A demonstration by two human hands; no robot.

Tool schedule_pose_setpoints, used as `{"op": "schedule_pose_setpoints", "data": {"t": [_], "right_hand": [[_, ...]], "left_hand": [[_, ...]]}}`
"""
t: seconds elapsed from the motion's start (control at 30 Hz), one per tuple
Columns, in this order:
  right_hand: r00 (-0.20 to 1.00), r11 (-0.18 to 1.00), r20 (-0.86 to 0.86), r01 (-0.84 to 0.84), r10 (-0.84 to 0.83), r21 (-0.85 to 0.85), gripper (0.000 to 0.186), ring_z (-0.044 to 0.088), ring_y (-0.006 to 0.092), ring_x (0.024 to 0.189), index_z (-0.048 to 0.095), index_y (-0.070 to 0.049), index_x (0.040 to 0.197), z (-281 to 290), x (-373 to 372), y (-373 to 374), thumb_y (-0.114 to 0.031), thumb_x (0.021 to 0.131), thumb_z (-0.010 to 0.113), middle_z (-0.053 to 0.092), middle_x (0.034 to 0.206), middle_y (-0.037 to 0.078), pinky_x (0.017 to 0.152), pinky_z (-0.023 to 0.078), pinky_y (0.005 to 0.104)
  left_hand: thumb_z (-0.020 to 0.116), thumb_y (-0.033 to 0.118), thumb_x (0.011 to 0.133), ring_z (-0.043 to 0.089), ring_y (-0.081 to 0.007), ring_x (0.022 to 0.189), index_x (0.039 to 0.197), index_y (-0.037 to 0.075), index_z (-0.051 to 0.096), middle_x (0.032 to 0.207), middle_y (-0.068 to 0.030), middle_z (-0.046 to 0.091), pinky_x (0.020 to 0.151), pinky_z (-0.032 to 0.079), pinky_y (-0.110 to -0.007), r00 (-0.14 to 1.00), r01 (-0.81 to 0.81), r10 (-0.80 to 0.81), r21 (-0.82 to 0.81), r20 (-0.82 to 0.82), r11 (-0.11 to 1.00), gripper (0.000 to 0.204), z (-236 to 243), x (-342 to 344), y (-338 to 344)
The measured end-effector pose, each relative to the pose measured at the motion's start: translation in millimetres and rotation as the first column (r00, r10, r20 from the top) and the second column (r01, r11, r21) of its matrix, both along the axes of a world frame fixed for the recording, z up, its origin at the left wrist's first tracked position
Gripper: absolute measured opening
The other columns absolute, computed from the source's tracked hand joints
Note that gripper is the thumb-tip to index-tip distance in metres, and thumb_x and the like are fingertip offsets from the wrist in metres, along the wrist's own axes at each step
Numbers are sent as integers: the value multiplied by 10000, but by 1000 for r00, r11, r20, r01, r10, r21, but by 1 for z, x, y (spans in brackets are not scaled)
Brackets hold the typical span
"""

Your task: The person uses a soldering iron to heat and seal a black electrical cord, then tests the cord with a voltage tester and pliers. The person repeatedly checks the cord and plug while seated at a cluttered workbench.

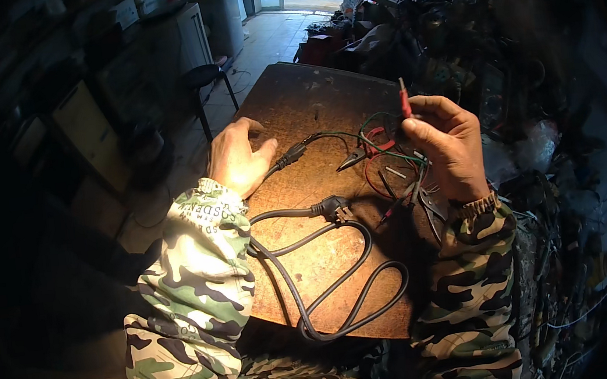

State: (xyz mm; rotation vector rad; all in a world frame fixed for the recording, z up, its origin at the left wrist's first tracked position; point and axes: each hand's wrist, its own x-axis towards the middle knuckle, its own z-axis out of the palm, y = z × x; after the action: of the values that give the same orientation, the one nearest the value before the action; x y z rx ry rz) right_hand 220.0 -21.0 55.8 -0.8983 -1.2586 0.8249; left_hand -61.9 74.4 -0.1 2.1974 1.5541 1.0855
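Note:
My right hand [449, 143] is raised over the table's right side, thumb and fingers pinching a red test lead tip [404, 101] with its metal pin pointing up. My left hand [235, 157] rests at the table's left edge, thumb apart from the fingers, beside the dark end connector [290, 157] of a black power cord. A dark clip [305, 142] on a green wire [335, 134] meets that connector. The cord's plug [332, 208] lies mid-table, and its black cable [370, 295] loops toward the near edge.
Red-handled pliers [353, 158] lie among thin wires on the worn wooden table [310, 255]. Another plier-like tool [433, 214] is below my right hand. A black stool [204, 76] stands beyond the left edge. Dark cluttered piles [442, 34] crowd the right side.

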Motion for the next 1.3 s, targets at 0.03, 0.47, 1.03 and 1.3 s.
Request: {"op": "schedule_pose_setpoints", "data": {"t": [0.03, 0.47, 1.03, 1.3], "right_hand": [[999, 999, 3, 48, -48, -1, 255, 690, 138, 805, 679, 50, 1099, -1, 8, 2, -7, 857, 733, 722, 942, 113, 747, 568, 253], [815, 832, -227, 553, -533, 31, 199, 657, 158, 764, 614, 1, 1111, 10, 105, -14, -137, 969, 624, 641, 857, 56, 700, 568, 316], [-536, -33, 193, 382, -822, 923, 496, 659, 267, 815, 600, -111, 1338, -3, 278, -98, 25, 861, 601, 657, 1052, 168, 701, 547, 338], [-577, -98, 296, 554, -762, 827, 563, 658, 275, 940, 514, -121, 1424, 20, 226, -100, 38, 886, 567, 657, 1124, 181, 914, 537, 345]], "left_hand": [[756, 323, 814, 707, -282, 856, 1091, -41, 675, 933, -193, 707, 809, 552, -376, 993, -8, 6, -16, -121, 1000, 464, -2, 2, 2], [702, 258, 860, 698, -367, 772, 895, -44, 674, 756, -214, 693, 729, 528, -419, 990, -109, 100, -87, -100, 990, 305, -7, 7, 8], [634, 292, 885, 645, -417, 1069, 1122, 5, 690, 1070, -247, 696, 963, 488, -449, 932, -357, 337, -187, -133, 915, 376, -10, -27, 27], [689, 316, 852, 702, -313, 982, 1053, 32, 720, 980, -165, 741, 903, 518, -395, 950, -292, 255, -229, -178, 929, 349, -10, -27, 26]]}}
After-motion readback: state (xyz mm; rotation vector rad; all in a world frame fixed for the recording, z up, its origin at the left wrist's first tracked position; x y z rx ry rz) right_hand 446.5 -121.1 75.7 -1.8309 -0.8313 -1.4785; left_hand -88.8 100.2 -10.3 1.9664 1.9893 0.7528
